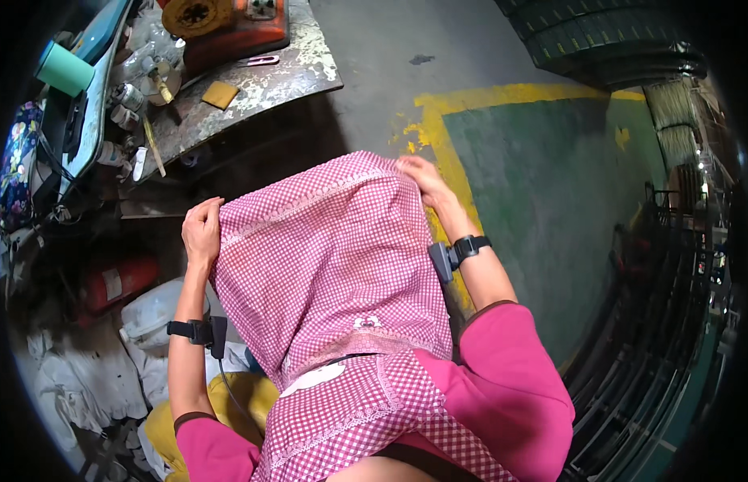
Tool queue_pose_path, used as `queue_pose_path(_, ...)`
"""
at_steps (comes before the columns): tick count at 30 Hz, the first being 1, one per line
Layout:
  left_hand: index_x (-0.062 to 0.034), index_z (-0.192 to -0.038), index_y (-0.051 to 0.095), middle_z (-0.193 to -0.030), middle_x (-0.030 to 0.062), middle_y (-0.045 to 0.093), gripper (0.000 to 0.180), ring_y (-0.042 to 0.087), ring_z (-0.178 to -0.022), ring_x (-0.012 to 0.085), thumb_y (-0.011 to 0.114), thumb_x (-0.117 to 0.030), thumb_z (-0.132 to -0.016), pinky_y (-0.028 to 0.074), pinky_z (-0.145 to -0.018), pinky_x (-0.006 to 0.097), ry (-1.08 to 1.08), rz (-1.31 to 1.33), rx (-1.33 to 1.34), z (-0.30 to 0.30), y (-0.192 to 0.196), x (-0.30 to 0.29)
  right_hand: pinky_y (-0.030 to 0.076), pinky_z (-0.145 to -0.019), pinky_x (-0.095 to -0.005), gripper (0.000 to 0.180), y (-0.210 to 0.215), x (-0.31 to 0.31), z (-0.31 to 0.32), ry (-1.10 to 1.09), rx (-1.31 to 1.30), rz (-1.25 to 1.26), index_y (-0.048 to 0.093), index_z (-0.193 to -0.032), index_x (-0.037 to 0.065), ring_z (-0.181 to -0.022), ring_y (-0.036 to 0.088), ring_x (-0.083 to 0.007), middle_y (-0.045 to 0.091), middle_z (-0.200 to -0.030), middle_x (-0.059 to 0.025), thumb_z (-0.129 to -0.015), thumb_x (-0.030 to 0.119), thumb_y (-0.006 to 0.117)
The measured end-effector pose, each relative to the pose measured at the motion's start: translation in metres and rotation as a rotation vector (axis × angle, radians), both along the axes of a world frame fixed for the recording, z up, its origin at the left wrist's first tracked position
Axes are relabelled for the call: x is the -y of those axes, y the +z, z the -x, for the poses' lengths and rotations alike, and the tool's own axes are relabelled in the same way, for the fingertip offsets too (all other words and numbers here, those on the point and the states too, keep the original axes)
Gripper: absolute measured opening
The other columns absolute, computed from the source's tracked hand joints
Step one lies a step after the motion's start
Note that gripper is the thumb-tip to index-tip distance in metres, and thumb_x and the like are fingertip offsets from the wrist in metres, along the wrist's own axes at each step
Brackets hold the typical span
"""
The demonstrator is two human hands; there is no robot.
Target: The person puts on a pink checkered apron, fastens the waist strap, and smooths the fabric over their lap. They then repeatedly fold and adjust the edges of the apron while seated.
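Observation:
A pink-and-white checked apron (pixel 334 249) with lace trim covers my front, its lower part lifted and stretched out ahead of me. My left hand (pixel 202 231) is closed on the apron's far left corner. At the far right corner, my right hand (pixel 426 181) grips the same cloth, fingers curled over the edge. Black straps with small box-like devices sit on both my forearms, the left device (pixel 199 331) trailing a thin cable and the right device (pixel 457 255) lying near the apron's side.
A worn workbench (pixel 302 60) at the far left bears an orange-red machine (pixel 237 36), a yellow block (pixel 220 95) and clutter. Below it lie a red cylinder (pixel 121 283) and white sacks (pixel 89 386). Black metal racks (pixel 631 345) line the right side, beyond a green floor with a yellow border.

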State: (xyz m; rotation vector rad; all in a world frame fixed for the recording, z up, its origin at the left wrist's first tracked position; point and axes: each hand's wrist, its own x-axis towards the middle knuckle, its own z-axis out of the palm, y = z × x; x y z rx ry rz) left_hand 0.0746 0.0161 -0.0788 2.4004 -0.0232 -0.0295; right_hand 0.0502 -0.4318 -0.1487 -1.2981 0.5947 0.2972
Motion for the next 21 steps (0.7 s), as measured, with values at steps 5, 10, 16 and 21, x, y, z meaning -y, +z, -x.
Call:
queue_pose_path(5,-0.0025,-0.094,0.071,-0.102,0.0111,0.068,0.029,0.061,-0.100,0.0268,0.048,-0.021,-0.090,0.045,-0.091,0.034,0.048,-0.026,-0.016,0.009,0.000,-0.015,0.052,-0.079,-0.0324,0.045,0.037,-0.013,0.057,-0.002,-0.408,-0.273,0.058,-0.112,-0.004,-0.092,0.062,-0.0188,0.064,-0.108,-0.0126,-0.091,0.036,0.058)
queue_pose_path(10,-0.0009,-0.095,0.070,-0.101,0.0134,0.068,0.029,0.063,-0.098,0.0272,0.048,-0.020,-0.090,0.046,-0.089,0.033,0.068,0.026,-0.052,0.004,-0.002,-0.012,0.052,-0.083,-0.0337,0.044,0.003,0.036,0.135,0.177,-0.320,-0.862,0.056,-0.114,-0.005,-0.098,0.061,-0.0201,0.063,-0.112,-0.0136,-0.093,0.034,0.055)
queue_pose_path(16,-0.0014,-0.096,0.070,-0.099,0.0152,0.068,0.029,0.065,-0.094,0.0284,0.048,-0.021,-0.090,0.048,-0.085,0.033,0.059,0.016,-0.039,0.002,-0.004,-0.007,0.053,-0.084,-0.0326,0.027,0.030,0.001,0.141,-0.253,-0.149,-0.625,0.056,-0.113,-0.007,-0.096,0.062,-0.0210,0.061,-0.112,-0.0159,-0.094,0.012,0.051)
queue_pose_path(21,-0.0025,-0.094,0.070,-0.098,0.0141,0.069,0.029,0.065,-0.094,0.0279,0.049,-0.022,-0.089,0.048,-0.084,0.034,0.086,0.008,-0.026,0.004,-0.002,-0.001,0.054,-0.074,-0.0302,0.023,0.013,-0.011,0.144,-0.324,-0.234,-0.339,0.059,-0.103,-0.007,-0.083,0.064,-0.0192,0.065,-0.098,-0.0138,-0.093,0.013,0.054)
